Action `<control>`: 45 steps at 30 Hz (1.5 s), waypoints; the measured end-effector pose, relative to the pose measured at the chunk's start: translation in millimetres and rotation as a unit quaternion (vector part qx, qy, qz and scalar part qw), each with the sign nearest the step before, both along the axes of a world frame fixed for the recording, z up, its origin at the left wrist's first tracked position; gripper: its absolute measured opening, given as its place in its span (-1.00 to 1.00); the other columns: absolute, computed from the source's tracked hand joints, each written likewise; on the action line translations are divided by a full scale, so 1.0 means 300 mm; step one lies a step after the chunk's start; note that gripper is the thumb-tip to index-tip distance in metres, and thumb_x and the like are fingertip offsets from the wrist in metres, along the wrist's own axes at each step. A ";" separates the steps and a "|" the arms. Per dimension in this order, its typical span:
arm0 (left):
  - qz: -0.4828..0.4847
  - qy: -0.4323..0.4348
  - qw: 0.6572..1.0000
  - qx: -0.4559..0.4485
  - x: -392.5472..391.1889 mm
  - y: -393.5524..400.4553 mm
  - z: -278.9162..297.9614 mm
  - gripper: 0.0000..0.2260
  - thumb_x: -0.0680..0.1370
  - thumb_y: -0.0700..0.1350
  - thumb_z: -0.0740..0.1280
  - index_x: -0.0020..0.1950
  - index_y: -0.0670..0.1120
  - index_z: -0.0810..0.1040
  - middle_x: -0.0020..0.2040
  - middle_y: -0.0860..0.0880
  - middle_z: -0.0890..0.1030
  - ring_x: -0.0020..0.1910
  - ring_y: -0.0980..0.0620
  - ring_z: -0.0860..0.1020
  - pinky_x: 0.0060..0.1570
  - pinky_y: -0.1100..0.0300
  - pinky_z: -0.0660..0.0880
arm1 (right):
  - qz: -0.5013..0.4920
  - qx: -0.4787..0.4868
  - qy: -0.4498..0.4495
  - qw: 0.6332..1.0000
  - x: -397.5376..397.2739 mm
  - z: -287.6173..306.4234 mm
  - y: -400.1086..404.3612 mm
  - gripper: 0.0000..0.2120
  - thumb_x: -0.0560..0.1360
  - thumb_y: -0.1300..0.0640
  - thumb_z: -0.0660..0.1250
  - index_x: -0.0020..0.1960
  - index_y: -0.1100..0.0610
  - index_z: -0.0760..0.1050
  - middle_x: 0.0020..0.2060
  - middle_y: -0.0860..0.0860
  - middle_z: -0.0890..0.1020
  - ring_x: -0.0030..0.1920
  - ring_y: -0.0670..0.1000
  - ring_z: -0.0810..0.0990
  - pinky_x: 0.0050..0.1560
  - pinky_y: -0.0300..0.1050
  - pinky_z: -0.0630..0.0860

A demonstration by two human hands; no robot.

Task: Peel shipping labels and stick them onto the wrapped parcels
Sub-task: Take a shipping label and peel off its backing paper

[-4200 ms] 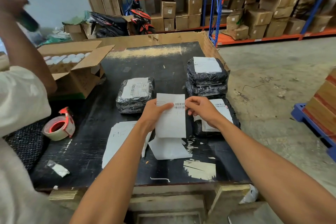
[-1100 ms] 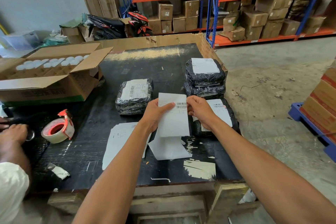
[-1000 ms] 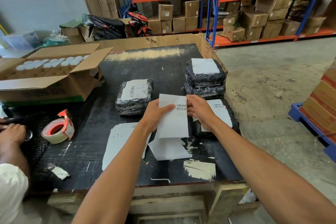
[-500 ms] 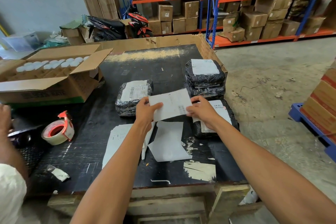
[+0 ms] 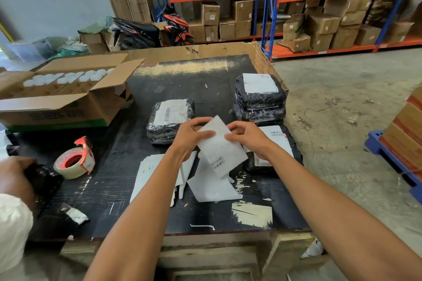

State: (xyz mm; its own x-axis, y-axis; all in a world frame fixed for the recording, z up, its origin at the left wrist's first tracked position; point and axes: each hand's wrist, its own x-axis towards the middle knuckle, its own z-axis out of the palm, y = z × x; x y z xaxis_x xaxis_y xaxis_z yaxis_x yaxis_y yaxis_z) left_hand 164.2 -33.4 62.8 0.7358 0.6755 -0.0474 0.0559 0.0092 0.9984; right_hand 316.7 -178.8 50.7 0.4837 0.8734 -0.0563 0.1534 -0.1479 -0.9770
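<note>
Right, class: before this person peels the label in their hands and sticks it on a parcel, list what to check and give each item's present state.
1. Label held in both hands: ok, left hand and right hand both pinch its upper end.
2. Printed side facing up: ok, the barcode shows.
3. Backing started to peel: cannot tell.
4. A parcel without a label within reach: not ok, the left parcel, the stacked parcels and the near right parcel all carry labels.
5. Spare label sheets at hand on the table: ok.
</note>
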 end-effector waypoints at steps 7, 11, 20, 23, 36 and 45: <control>0.049 -0.028 0.985 -0.162 0.025 -0.022 -0.012 -0.69 0.51 -0.22 0.49 0.23 -0.25 0.61 0.12 -0.21 0.70 0.10 -0.24 0.67 0.16 -0.18 0.59 | -0.073 0.033 0.087 0.993 -0.030 0.000 0.014 -0.88 0.53 0.26 0.46 0.02 0.16 0.55 -0.14 0.11 0.72 -0.20 -0.03 0.72 -0.23 -0.15 0.60; 0.050 0.017 0.994 -0.101 0.020 -0.023 -0.009 -0.74 0.49 -0.27 0.50 0.17 -0.26 0.63 0.05 -0.20 0.72 -0.02 -0.18 0.71 0.00 -0.08 0.65 | -0.035 0.026 0.101 0.994 -0.031 0.001 -0.009 -0.94 0.60 0.20 0.39 0.03 0.18 0.60 -0.16 0.05 0.74 -0.24 -0.08 0.71 -0.22 -0.22 0.62; 0.037 0.029 0.997 -0.053 0.010 -0.020 -0.002 -0.78 0.51 -0.22 0.49 0.14 -0.19 0.64 0.00 -0.11 0.74 -0.11 -0.06 0.72 -0.16 0.08 0.64 | -0.061 0.035 0.061 0.996 -0.007 -0.004 -0.030 -0.91 0.62 0.18 0.34 0.02 0.14 0.63 -0.18 0.04 0.75 -0.32 -0.03 0.64 -0.31 -0.25 0.51; 0.036 0.030 0.998 -0.039 0.016 -0.022 -0.005 -0.79 0.51 -0.23 0.49 0.13 -0.21 0.65 0.00 -0.13 0.74 -0.10 -0.09 0.72 -0.15 0.07 0.64 | -0.054 0.032 0.020 0.998 -0.004 -0.004 -0.033 -0.90 0.62 0.17 0.35 -0.02 0.13 0.63 -0.22 -0.01 0.72 -0.35 -0.04 0.62 -0.33 -0.22 0.44; 0.035 0.041 0.999 -0.006 0.018 -0.029 0.008 -0.78 0.51 -0.20 0.49 0.14 -0.17 0.63 0.02 -0.10 0.72 -0.08 -0.09 0.70 -0.17 0.09 0.61 | -0.058 0.036 0.002 0.998 0.004 -0.003 -0.034 -0.88 0.59 0.16 0.36 -0.10 0.08 0.64 -0.23 -0.02 0.72 -0.37 -0.08 0.57 -0.33 -0.23 0.41; 0.031 0.039 0.999 -0.002 0.020 -0.030 0.002 -0.79 0.50 -0.20 0.50 0.12 -0.17 0.64 0.01 -0.11 0.73 -0.08 -0.11 0.71 -0.05 0.00 0.65 | -0.063 0.039 -0.002 0.997 0.013 -0.010 -0.027 -0.89 0.58 0.15 0.37 -0.09 0.11 0.65 -0.23 0.00 0.72 -0.36 -0.07 0.57 -0.32 -0.22 0.42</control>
